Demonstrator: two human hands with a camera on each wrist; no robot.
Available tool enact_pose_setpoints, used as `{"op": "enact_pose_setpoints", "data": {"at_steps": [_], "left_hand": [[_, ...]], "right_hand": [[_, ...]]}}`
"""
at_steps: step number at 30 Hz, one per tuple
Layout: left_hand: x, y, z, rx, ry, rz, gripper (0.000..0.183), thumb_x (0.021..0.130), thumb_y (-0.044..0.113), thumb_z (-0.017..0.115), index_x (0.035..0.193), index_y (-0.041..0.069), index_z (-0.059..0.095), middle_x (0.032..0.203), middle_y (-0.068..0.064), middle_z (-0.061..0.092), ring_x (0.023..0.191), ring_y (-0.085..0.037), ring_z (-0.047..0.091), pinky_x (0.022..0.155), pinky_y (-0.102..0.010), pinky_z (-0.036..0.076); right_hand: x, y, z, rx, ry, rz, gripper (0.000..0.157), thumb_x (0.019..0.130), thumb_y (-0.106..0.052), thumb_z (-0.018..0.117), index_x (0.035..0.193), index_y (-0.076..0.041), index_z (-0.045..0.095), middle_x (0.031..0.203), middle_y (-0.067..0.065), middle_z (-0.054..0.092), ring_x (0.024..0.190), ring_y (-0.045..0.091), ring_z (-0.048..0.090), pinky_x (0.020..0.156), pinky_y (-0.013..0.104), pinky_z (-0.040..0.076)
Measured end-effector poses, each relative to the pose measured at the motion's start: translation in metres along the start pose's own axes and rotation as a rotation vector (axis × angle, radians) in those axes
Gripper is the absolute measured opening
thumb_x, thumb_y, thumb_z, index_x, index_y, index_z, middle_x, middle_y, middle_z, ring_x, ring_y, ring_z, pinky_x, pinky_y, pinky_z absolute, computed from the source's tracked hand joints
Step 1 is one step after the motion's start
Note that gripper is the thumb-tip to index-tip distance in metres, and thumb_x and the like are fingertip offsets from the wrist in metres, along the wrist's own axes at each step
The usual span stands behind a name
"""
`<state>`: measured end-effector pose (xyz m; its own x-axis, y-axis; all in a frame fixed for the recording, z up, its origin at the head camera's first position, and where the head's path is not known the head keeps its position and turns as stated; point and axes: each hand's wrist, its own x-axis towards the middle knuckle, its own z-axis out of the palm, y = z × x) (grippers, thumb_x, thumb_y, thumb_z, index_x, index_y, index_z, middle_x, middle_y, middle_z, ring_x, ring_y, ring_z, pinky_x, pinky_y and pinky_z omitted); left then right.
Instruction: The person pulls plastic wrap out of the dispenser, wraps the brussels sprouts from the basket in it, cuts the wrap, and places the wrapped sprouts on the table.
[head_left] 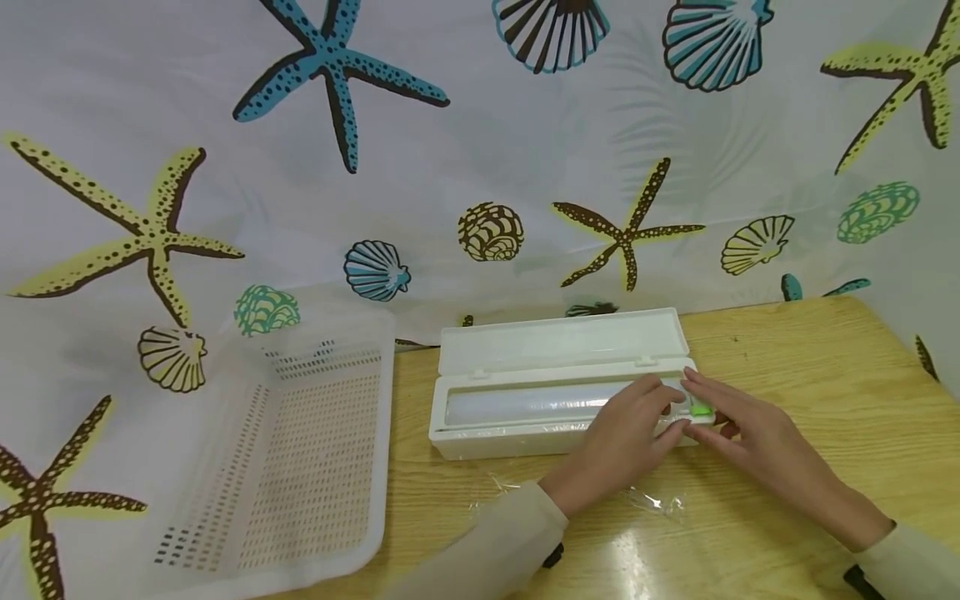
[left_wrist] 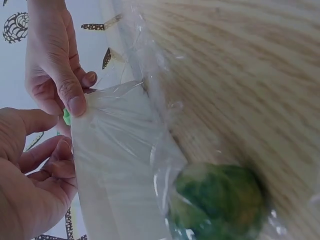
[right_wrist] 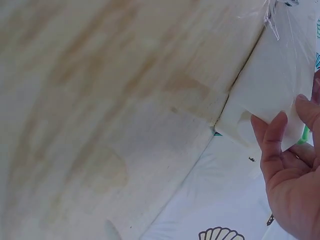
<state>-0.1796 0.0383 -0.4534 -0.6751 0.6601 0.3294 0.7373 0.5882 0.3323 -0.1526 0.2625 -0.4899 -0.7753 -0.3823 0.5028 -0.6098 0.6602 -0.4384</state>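
A white plastic wrap dispenser (head_left: 487, 446) lies with its lid (head_left: 562, 342) raised and a roll of cling film (head_left: 525, 406) inside. My right hand (head_left: 772, 437) grips the dispenser's right end, thumb at the front and fingers around the end. Close to a green slide cutter (head_left: 701, 410) is my left hand (head_left: 622, 433), fingers bent over the box's right part; whether they pinch anything is unclear. Clear film (left_wrist: 125, 115) hangs over the front wall. Beside the box in the left wrist view, a round green vegetable or fruit (left_wrist: 220, 200) lies under film; my left arm hides it in the head view.
To the left stands a white perforated basket (head_left: 315, 467). Behind the wooden table (head_left: 847, 392) hangs a white cloth (head_left: 450, 150) printed with starfish and shells. Loose clear film (head_left: 656, 502) spreads over the table in front of the box.
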Motion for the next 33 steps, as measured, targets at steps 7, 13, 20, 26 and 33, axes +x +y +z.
{"op": "enact_pose_setpoints", "data": {"at_steps": [7, 13, 20, 26, 33], "left_hand": [[0.015, 0.006, 0.011, 0.111, -0.039, -0.045, 0.029, 0.106, 0.037, 0.075, 0.128, 0.017, 0.078, 0.09, 0.012, 0.061, 0.073, 0.002, 0.048, 0.058, -0.01, 0.036], [0.018, 0.011, 0.016, 0.164, -0.009, -0.064, 0.018, 0.105, 0.034, 0.077, 0.116, 0.021, 0.082, 0.081, 0.015, 0.057, 0.069, 0.003, 0.044, 0.053, -0.011, 0.033], [0.019, 0.01, 0.016, 0.149, 0.019, -0.055, 0.012, 0.104, 0.028, 0.08, 0.112, 0.019, 0.083, 0.087, 0.014, 0.065, 0.072, 0.003, 0.049, 0.057, -0.01, 0.036], [0.02, 0.009, 0.013, 0.174, 0.008, -0.049, 0.007, 0.103, 0.025, 0.08, 0.107, 0.02, 0.083, 0.092, 0.013, 0.07, 0.073, 0.002, 0.054, 0.056, -0.011, 0.037], [0.019, 0.008, 0.009, 0.172, -0.01, -0.061, 0.007, 0.101, 0.025, 0.082, 0.107, 0.022, 0.084, 0.095, 0.015, 0.072, 0.073, 0.004, 0.054, 0.058, -0.011, 0.038]], "right_hand": [[-0.001, 0.002, 0.001, -0.014, -0.016, 0.034, 0.081, 0.086, 0.01, 0.088, 0.158, -0.007, 0.057, 0.148, 0.02, 0.064, 0.083, 0.003, 0.066, 0.068, 0.027, 0.06], [-0.003, 0.002, 0.003, -0.018, -0.006, 0.047, 0.082, 0.084, 0.008, 0.09, 0.158, -0.006, 0.057, 0.144, 0.021, 0.067, 0.082, 0.003, 0.066, 0.066, 0.028, 0.06], [-0.001, 0.002, 0.002, -0.016, 0.0, 0.034, 0.079, 0.083, 0.007, 0.091, 0.154, -0.004, 0.061, 0.15, 0.021, 0.063, 0.081, 0.001, 0.065, 0.065, 0.026, 0.06], [0.001, -0.001, 0.0, -0.015, -0.009, 0.019, 0.076, 0.082, 0.006, 0.091, 0.152, -0.003, 0.063, 0.154, 0.021, 0.059, 0.082, 0.004, 0.065, 0.067, 0.02, 0.058], [0.002, -0.004, -0.001, 0.003, -0.02, 0.033, 0.074, 0.083, 0.005, 0.091, 0.151, 0.001, 0.062, 0.154, 0.021, 0.059, 0.082, 0.004, 0.064, 0.067, 0.019, 0.058]]}}
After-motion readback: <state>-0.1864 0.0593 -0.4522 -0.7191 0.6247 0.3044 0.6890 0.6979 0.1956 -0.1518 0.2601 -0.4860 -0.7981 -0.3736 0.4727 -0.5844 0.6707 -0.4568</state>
